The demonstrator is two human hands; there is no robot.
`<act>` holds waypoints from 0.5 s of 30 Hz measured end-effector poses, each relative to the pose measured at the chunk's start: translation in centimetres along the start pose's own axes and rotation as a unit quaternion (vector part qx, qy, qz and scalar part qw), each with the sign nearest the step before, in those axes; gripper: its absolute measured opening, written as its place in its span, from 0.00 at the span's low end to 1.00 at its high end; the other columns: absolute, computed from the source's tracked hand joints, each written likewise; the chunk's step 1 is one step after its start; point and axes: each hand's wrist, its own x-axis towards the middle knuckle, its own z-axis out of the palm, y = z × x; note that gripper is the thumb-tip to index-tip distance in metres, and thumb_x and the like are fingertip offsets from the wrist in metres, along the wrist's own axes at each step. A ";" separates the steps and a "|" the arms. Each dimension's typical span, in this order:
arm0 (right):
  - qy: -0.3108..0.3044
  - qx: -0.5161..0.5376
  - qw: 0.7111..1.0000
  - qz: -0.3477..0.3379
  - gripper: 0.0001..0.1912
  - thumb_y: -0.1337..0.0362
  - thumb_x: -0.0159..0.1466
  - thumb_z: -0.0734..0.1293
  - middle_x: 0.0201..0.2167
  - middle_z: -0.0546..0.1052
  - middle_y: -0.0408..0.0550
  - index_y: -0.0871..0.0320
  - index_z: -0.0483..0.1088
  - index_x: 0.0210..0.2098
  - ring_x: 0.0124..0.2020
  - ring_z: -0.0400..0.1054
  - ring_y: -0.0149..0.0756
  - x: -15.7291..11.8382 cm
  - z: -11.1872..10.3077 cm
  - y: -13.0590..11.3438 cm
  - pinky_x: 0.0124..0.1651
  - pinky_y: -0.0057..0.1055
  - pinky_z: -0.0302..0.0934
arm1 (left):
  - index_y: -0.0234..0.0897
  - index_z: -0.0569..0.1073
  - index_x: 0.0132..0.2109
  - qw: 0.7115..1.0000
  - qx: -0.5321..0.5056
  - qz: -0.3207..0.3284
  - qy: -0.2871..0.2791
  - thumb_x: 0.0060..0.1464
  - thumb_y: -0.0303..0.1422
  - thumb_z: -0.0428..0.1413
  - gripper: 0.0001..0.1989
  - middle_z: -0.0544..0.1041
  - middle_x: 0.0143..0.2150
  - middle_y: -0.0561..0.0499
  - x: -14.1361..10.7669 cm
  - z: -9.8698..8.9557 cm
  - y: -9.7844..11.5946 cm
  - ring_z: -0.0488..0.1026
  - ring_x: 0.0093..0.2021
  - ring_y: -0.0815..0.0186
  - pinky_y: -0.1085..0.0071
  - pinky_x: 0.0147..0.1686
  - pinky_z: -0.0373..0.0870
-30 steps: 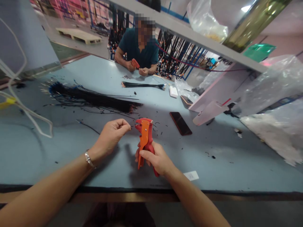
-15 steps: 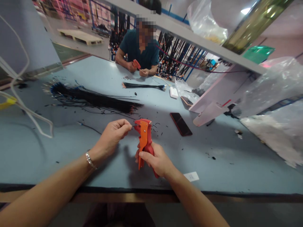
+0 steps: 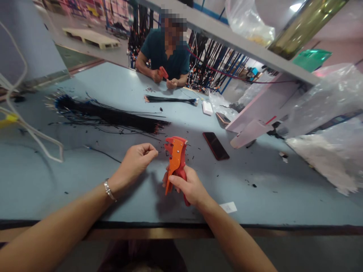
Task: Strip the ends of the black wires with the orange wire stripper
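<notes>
My right hand (image 3: pixel 187 185) grips an orange and red wire stripper (image 3: pixel 176 155) by its handles, the jaws pointing up and to the left. Facing the jaws from the left, my left hand (image 3: pixel 138 160) is pinched on a thin black wire (image 3: pixel 104 152). The wire trails out behind that hand across the table, with a metal tip at its far end. Its other end, at my fingertips, is too small to make out. A gap separates my fingers from the jaws. Beyond my hands lies a thick bundle of black wires (image 3: pixel 107 115).
A dark phone (image 3: pixel 216 146) lies right of the stripper, and a white label (image 3: pixel 228 207) near the front edge. Across the table (image 3: pixel 85 189) a co-worker (image 3: pixel 166 53) holds a red tool behind a smaller wire bundle (image 3: pixel 170 100). White cables (image 3: pixel 36 136) hang at left; black scraps are scattered about.
The stripper has moved up and to the right, away from my left fingertips, and its jaws have come off the wire. My left hand stays nearly in place. The view has shifted slightly.
</notes>
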 end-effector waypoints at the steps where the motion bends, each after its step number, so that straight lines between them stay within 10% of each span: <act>1: -0.005 -0.012 1.000 0.004 0.11 0.61 0.57 0.66 0.27 0.74 0.46 0.59 0.64 0.38 0.25 0.70 0.33 0.0 0.0 -0.1 0.23 0.26 0.56 | 0.35 0.67 0.24 1.000 -0.008 0.005 -0.007 0.47 0.38 0.52 0.11 0.61 0.21 0.57 0.0 0.1 0.0 0.55 0.25 0.71 0.74 0.25 0.53; 15: -0.021 -0.064 0.997 0.032 0.08 0.65 0.58 0.65 0.26 0.76 0.45 0.59 0.65 0.37 0.22 0.67 0.31 -0.4 0.2 -0.7 0.26 0.27 0.60 | 0.36 0.67 0.24 0.998 0.017 0.032 0.057 0.48 0.39 0.53 0.11 0.61 0.21 0.57 -0.3 0.0 0.4 0.56 0.23 0.70 0.74 0.24 0.54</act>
